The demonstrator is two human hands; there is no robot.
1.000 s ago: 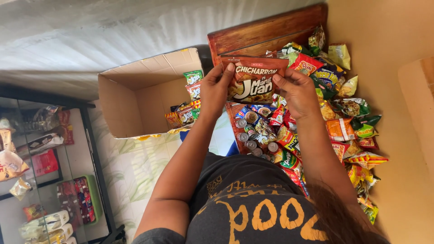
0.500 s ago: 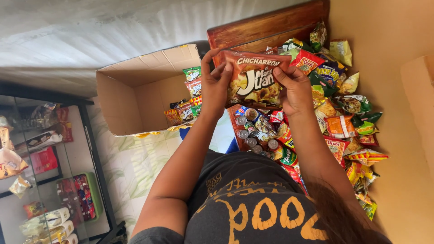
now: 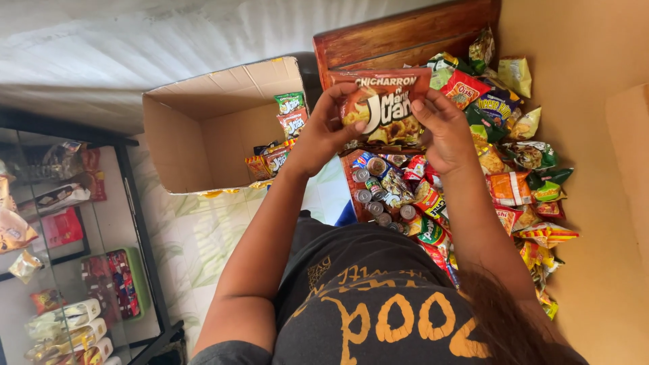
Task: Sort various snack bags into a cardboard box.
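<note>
Above the heap of snack packets (image 3: 520,176), I see one red snack bag (image 3: 384,105) held flat and face-up between both hands, clear of everything below it. The left hand (image 3: 326,132) is clamped on the bag's left edge, thumb on the front and fingers behind; the right hand (image 3: 443,128) is clamped on the right edge in the same way. My judgement is that this two-sided grip keeps the front panel spread and readable to the head camera. The hands are apart, separated by the width of the bag. To the left, one open cardboard box (image 3: 203,135) lies on its side with its flaps spread, so its contents are reachable from the front; I count roughly five small packets (image 3: 287,128) stacked at its right inner wall. One wooden tray (image 3: 405,34) borders the heap on the far side, which I take to be a stop that contains the pile. Below the bag I count about six small round cans (image 3: 370,196), grouped close together. The loose packets in the heap overlap too much for an exact count. One glass display case (image 3: 61,236) stands at far left.
</note>
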